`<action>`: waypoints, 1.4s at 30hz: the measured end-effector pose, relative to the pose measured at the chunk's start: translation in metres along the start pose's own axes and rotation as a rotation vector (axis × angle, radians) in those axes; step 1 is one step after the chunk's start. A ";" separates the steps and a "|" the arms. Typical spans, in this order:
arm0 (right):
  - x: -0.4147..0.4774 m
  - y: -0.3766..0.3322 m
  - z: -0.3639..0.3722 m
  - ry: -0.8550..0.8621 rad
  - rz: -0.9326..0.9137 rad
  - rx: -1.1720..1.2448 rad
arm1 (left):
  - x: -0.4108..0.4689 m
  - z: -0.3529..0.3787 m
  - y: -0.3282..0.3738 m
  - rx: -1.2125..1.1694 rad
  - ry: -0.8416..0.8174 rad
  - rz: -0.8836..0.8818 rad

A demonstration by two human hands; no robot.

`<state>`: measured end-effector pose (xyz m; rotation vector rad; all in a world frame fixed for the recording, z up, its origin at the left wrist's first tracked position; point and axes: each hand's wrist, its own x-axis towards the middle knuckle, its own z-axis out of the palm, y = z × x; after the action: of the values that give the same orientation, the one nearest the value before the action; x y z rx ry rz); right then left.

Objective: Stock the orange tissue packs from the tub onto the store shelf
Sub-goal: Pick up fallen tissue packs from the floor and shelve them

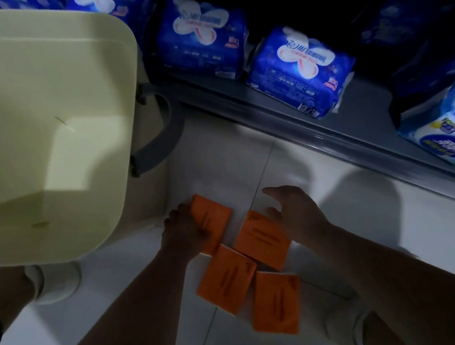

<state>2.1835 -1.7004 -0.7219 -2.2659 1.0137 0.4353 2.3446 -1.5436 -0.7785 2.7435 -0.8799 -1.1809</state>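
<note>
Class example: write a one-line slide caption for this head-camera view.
Left hand on one of four orange tissue packs on the floor, right hand open beside them, tub empty.

Tub (36,111) clipped left; pack print (261,234) blurred — unreadable

packs: four flat orange rectangles on the white floor, clustered, edges touching | far-left pack (214,224); far-right pack (262,239); middle pack (226,279); near pack (276,301) | tub (39,134): pale yellow, empty, left of packs | shelf (285,111): dark, low, beyond packs
</note>
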 end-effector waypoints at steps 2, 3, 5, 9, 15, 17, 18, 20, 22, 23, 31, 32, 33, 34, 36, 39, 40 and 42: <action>0.003 0.002 0.000 -0.001 0.016 0.011 | -0.001 -0.003 0.003 0.020 0.006 0.064; 0.004 0.003 0.000 0.000 0.026 0.019 | -0.003 -0.007 0.006 0.019 0.040 0.095; 0.004 0.004 0.001 -0.008 0.040 0.019 | -0.006 -0.011 0.010 -0.021 0.141 0.134; -0.002 0.003 0.012 -0.074 0.051 0.006 | -0.015 -0.022 0.011 -0.326 0.286 0.084; -0.008 0.004 0.045 -0.123 0.082 -0.030 | -0.038 -0.032 0.011 -0.530 0.303 0.030; -0.007 0.004 0.056 -0.111 0.081 -0.059 | -0.042 -0.030 0.009 -0.549 0.296 0.023; -0.006 0.005 0.060 -0.100 0.085 -0.068 | -0.043 -0.029 0.007 -0.563 0.292 0.012; -0.006 0.006 0.066 -0.087 0.102 -0.091 | -0.045 -0.027 0.004 -0.566 0.302 -0.003; -0.004 0.007 0.069 -0.123 0.131 -0.131 | -0.046 -0.027 0.002 -0.563 0.305 -0.013; -0.003 0.006 0.068 -0.155 0.141 -0.145 | -0.046 -0.028 0.002 -0.566 0.303 -0.013; -0.003 -0.003 0.020 -0.048 0.143 0.144 | -0.056 -0.047 0.021 -0.599 0.349 0.093; -0.005 -0.005 0.004 -0.024 0.160 0.191 | -0.060 -0.051 0.027 -0.628 0.357 0.113; -0.008 -0.008 -0.012 0.005 0.176 0.232 | -0.063 -0.056 0.033 -0.676 0.350 0.128; -0.013 -0.009 -0.029 0.039 0.190 0.263 | -0.068 -0.062 0.040 -0.718 0.341 0.143; -0.025 -0.012 -0.061 0.114 0.193 0.279 | -0.077 -0.075 0.053 -0.733 0.328 0.166; -0.051 -0.015 -0.105 0.182 0.152 0.301 | -0.091 -0.097 0.075 -0.659 0.361 0.216; -0.061 -0.016 -0.120 0.205 0.136 0.309 | -0.099 -0.105 0.084 -0.622 0.395 0.236; -0.082 -0.019 -0.149 0.251 0.099 0.313 | -0.116 -0.122 0.100 -0.548 0.462 0.287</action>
<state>2.1511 -1.7415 -0.5588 -2.0259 1.2291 0.0251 2.3138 -1.5917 -0.5908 2.2070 -0.7213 -0.5822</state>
